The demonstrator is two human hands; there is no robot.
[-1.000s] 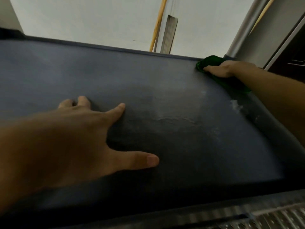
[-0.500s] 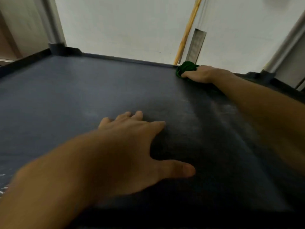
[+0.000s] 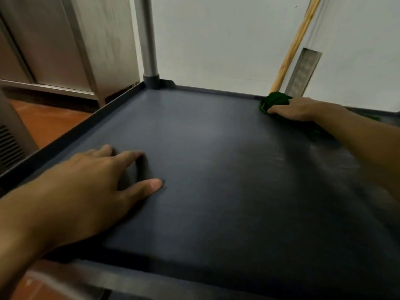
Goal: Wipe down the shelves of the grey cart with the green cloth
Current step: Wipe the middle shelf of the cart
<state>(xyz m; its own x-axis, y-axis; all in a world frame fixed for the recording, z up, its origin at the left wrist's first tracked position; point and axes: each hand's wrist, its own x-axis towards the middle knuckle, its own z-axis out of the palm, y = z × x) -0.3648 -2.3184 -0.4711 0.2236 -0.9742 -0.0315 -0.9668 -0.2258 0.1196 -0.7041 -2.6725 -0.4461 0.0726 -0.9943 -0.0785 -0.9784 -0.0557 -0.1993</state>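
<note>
The grey cart shelf [image 3: 216, 169] fills most of the view, a flat dark tray with a low raised rim. My right hand [image 3: 292, 109] reaches to the far rim and grips the bunched green cloth [image 3: 273, 100], which presses against the shelf near the back edge. My left hand [image 3: 104, 180] lies flat on the near left part of the shelf, fingers spread and straight, holding nothing. Faint wipe streaks show on the shelf to the right.
A metal cart post [image 3: 149, 50] rises from the far left corner. A wooden pole [image 3: 294, 46] leans on the white wall behind the cloth. A steel cabinet [image 3: 65, 50] stands at the left over an orange floor [image 3: 49, 120].
My right hand has slid the green cloth leftward along the far rim, away from the right corner. The view has swung left, bringing the left post and cabinet into sight. My left hand stays flat.
</note>
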